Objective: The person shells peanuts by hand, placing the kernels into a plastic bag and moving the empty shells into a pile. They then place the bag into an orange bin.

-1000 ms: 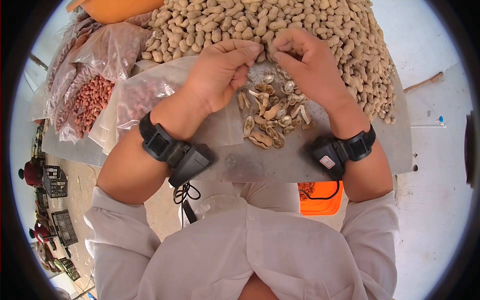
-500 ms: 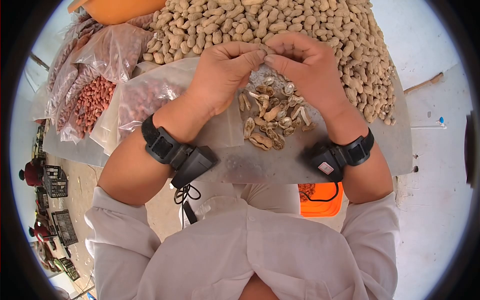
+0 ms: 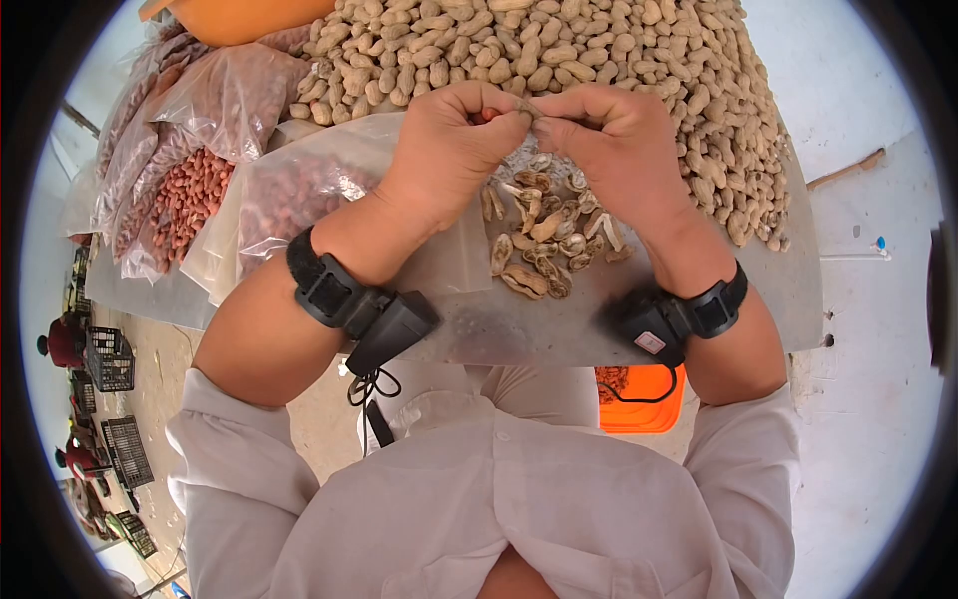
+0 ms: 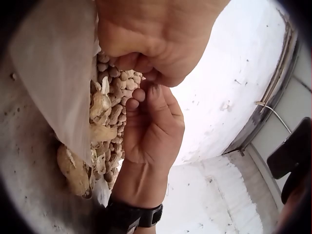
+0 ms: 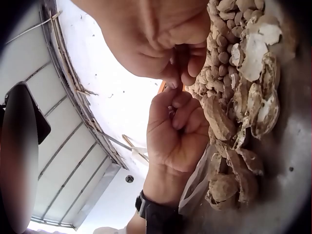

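Observation:
In the head view my left hand [image 3: 439, 150] and right hand [image 3: 631, 145] meet fingertip to fingertip at the near edge of the peanut heap [image 3: 559, 55]. Between them both hands pinch a small peanut shell [image 3: 526, 107], mostly covered by the fingers. A red peanut kernel [image 3: 489, 114] shows within my left hand's curled fingers. Below the hands, broken peanut shells [image 3: 547, 240] lie in a loose pile on the grey tabletop [image 3: 559, 334]. The wrist views show the fingertips together, with the shell largely hidden there.
A clear plastic bag [image 3: 299, 190] of red kernels lies left of the shells, and an opened bag shows more kernels [image 3: 195, 195] further left. An orange basin [image 3: 239, 20] stands at the back left. Below the table's front edge is an orange container [image 3: 644, 399].
My hands, apart a second ago, have come together at the fingertips on the peanut shell. A red kernel now shows in my left fingers. The shells on the table look unchanged.

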Available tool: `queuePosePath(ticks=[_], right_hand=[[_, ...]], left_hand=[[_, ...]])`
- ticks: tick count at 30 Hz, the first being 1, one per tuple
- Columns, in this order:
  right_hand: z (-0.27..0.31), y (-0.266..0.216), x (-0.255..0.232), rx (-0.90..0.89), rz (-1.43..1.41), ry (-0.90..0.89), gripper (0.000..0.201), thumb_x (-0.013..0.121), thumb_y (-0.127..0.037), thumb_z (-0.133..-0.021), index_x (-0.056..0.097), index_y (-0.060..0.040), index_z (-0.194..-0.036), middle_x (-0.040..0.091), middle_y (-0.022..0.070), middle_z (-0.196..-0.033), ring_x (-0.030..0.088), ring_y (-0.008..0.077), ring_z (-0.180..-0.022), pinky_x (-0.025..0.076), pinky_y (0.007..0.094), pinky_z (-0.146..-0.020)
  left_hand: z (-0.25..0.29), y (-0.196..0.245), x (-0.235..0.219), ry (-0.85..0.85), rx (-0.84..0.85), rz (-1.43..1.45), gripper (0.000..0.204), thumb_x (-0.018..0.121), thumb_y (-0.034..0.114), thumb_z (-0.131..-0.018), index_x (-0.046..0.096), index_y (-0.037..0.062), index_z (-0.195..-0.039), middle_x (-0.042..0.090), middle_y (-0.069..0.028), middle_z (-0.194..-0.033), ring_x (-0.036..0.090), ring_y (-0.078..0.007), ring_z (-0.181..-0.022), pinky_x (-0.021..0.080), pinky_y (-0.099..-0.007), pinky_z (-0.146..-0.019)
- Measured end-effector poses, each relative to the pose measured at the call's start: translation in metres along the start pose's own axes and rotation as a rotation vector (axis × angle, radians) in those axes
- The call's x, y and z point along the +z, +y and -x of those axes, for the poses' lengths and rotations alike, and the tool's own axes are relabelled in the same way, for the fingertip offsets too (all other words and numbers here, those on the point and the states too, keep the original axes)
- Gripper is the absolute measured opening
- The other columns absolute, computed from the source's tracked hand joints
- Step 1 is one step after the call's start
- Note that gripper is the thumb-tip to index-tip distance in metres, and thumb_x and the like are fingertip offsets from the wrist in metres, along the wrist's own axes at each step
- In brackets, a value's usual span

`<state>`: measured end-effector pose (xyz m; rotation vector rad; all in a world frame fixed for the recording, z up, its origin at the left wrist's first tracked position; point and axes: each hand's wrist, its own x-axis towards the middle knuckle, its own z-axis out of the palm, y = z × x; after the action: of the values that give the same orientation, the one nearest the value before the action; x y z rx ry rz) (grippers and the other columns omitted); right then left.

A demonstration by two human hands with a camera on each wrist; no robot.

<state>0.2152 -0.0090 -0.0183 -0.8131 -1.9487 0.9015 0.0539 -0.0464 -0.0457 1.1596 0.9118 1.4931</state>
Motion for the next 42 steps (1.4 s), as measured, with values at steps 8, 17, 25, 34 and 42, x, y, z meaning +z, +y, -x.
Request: queuePosePath(ticks=[8,17,25,34,42], right_hand=[[-0.001,0.0,0.003,0.223,-0.408,-0.018,0.015,0.062,-0.007,-0.078,0.064,0.0052,-0.086,0.064,0.0098,-0.071,0.061,0.0144,-0.062,0.049,0.023,-0.056],[-0.005,0.008,-0.003,0.37,-0.766,-0.077,0.018,0.062,-0.009,-0.081,0.061,0.0054,-0.092,0.063,0.01,-0.076,0.062,0.0168,-0.064,0.05,0.0241,-0.056],[-0.005,0.007,-0.002,0.284,-0.573,-0.003,0.021,0.062,-0.011,-0.081,0.062,0.0058,-0.094,0.063,0.0089,-0.076,0.062,0.0142,-0.065,0.049,0.0217,-0.057],[-0.002,-0.002,0.004,0.05,-0.083,0.045,0.018,0.062,-0.013,-0.078,0.067,0.0026,-0.086,0.065,0.0075,-0.073,0.06,0.0119,-0.063,0.048,0.0227,-0.06],[-0.004,0.003,0.006,-0.121,0.049,0.069,0.017,0.063,-0.016,-0.076,0.066,0.0001,-0.082,0.063,0.0096,-0.071,0.06,0.0196,-0.067,0.046,0.0282,-0.062]], left_hand=[[0.0,-0.002,0.001,0.019,0.019,-0.03,0.007,0.062,0.005,-0.077,0.061,-0.0012,-0.081,0.054,0.0021,-0.068,0.046,-0.0028,-0.058,0.036,-0.0166,-0.048],[-0.002,0.001,-0.002,-0.025,-0.066,0.107,0.01,0.063,0.006,-0.079,0.061,-0.0017,-0.086,0.055,-0.0003,-0.068,0.044,-0.0042,-0.051,0.033,-0.0173,-0.043],[-0.004,0.006,-0.003,-0.05,-0.288,0.257,0.008,0.06,0.008,-0.082,0.06,0.0001,-0.085,0.054,-0.0021,-0.067,0.04,-0.0056,-0.048,0.03,-0.0173,-0.041],[-0.009,-0.001,-0.005,-0.098,-0.451,0.46,0.007,0.051,0.005,-0.087,0.055,0.0004,-0.084,0.056,-0.0055,-0.07,0.036,-0.006,-0.047,0.028,-0.0178,-0.041],[-0.006,-0.001,-0.003,-0.136,-0.418,0.448,0.01,0.047,0.004,-0.089,0.055,-0.0011,-0.091,0.058,-0.0069,-0.077,0.036,-0.0052,-0.049,0.029,-0.0165,-0.042]])
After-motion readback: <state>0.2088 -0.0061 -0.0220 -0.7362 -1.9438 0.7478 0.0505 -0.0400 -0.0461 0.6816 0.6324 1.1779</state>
